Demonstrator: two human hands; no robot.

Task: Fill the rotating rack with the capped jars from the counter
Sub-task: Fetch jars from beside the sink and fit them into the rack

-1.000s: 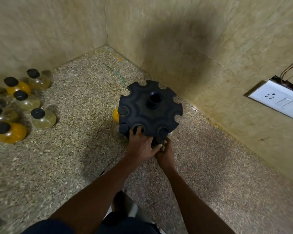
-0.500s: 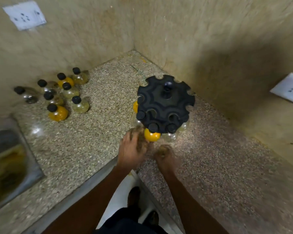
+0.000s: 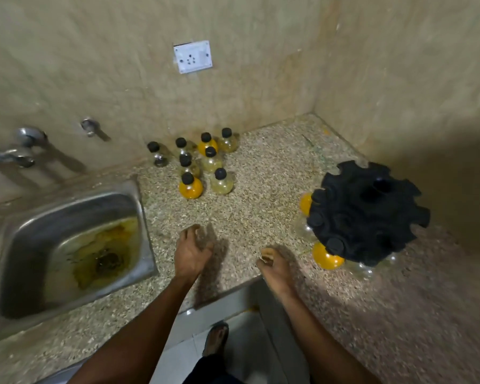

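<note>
The black rotating rack stands on the speckled counter at the right, near the corner. Several capped jars hang in its slots, among them an orange one at the front and another orange one at the left. A cluster of several black-capped jars, some orange and some pale yellow, stands by the back wall. My left hand hovers over the counter with loosely curled fingers and holds nothing. My right hand is beside it, left of the rack, loosely curled and empty.
A stained steel sink is set into the counter at the left, with taps on the wall above it. A white socket plate is on the back wall. The counter's front edge runs just under my wrists.
Both hands left the rack and drew back to the left. The view swung left, bringing the sink and the jar cluster toward the middle.
</note>
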